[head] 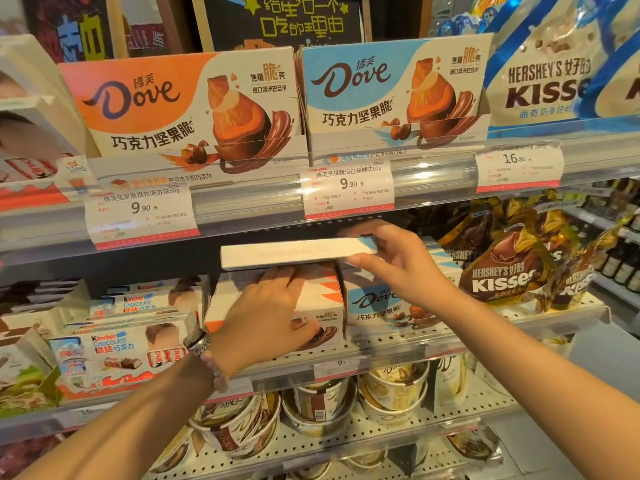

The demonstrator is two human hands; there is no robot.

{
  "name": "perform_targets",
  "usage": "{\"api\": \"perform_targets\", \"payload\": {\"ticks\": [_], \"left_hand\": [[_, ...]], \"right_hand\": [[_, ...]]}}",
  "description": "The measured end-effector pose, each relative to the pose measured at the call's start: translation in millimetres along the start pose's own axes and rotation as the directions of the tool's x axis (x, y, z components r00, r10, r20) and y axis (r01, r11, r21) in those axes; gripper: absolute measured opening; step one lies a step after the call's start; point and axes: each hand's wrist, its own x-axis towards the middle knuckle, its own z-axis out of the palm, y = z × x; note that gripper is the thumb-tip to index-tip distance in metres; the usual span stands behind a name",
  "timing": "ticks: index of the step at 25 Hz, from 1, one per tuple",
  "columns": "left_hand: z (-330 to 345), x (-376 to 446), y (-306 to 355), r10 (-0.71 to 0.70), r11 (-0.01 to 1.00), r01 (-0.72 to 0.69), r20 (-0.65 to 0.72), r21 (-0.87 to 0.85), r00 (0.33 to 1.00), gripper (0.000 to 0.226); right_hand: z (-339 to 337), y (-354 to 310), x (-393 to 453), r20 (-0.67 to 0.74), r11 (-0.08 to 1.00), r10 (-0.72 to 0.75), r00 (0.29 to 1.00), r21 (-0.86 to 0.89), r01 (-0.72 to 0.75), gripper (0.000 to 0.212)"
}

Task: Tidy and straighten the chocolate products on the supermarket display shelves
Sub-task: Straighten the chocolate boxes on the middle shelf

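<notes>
My right hand (398,258) holds a flat white Dove box (294,252) by its right end, thumb under and fingers over, level above the middle shelf. Below it stands an orange Dove box (325,296), and my left hand (266,313) lies flat across that box's front and top. A blue Dove box (377,303) stands just right of the orange one, partly behind my right wrist. On the upper shelf an orange Dove display carton (187,109) and a blue Dove display carton (394,88) stand side by side.
Kinder Chocolate boxes (114,355) fill the middle shelf's left side. Gold Hershey's Kisses bags (502,258) lean at its right, and white Kisses bags (547,64) sit above. Dove cups (322,407) line the lower shelf. Price tags (348,190) hang from the upper shelf edge.
</notes>
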Motion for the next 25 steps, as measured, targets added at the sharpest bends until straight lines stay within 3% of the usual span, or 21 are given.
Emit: {"api": "perform_targets", "payload": {"ticks": [5,8,12,15,19,25], "left_hand": [[-7,-3,5,-0.103,0.988,0.108,0.046,-0.113,0.994,0.050],[-13,7,1,-0.018,0.982,0.037,0.103,-0.186,0.995,0.061],[-22,28,0,0.016,0.927,0.054,0.184,-0.371,0.983,0.075],[-20,43,19,0.123,0.857,-0.006,0.192,-0.516,0.974,0.066],[-7,58,31,0.147,0.907,-0.041,0.224,-0.419,0.963,0.065],[1,58,37,0.153,0.948,-0.124,0.077,-0.295,0.985,0.055]], "right_hand": [[-29,-13,-42,-0.065,0.999,-0.039,0.997,-0.018,0.038,0.026],[-56,-12,-55,-0.103,0.999,-0.006,0.995,-0.042,0.002,0.026],[-91,-3,-63,-0.089,0.994,0.049,0.995,-0.098,-0.058,0.029],[-110,7,-67,-0.030,0.986,0.046,0.998,-0.158,-0.050,0.025],[-123,22,-67,-0.017,0.982,0.094,0.995,-0.161,-0.096,0.026],[-133,40,-71,0.037,0.978,0.150,0.988,-0.155,-0.142,0.023]]}}
